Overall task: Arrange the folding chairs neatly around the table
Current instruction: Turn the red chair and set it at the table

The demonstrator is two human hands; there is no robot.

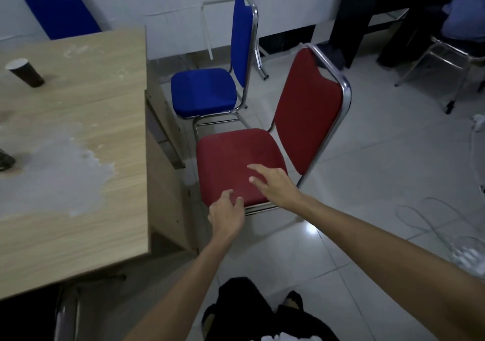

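Observation:
A red padded chair (307, 109) with a chrome frame stands beside the right edge of the wooden table (78, 130), its seat facing the table. My left hand (227, 216) is at the near edge of the red seat, fingers curled and apart, holding nothing. My right hand (274, 184) hovers over the near right part of the seat with fingers spread. A blue chair (207, 91) stands just beyond the red one, also beside the table. Another blue chair back (59, 7) rises behind the table's far side.
A dark paper cup (25, 74) stands on the table at the left. White cables (433, 225) lie on the tiled floor at the right. A metal-framed chair (451, 59) and a person's dark legs (349, 25) are at the back right. My feet (292, 298) are at the bottom.

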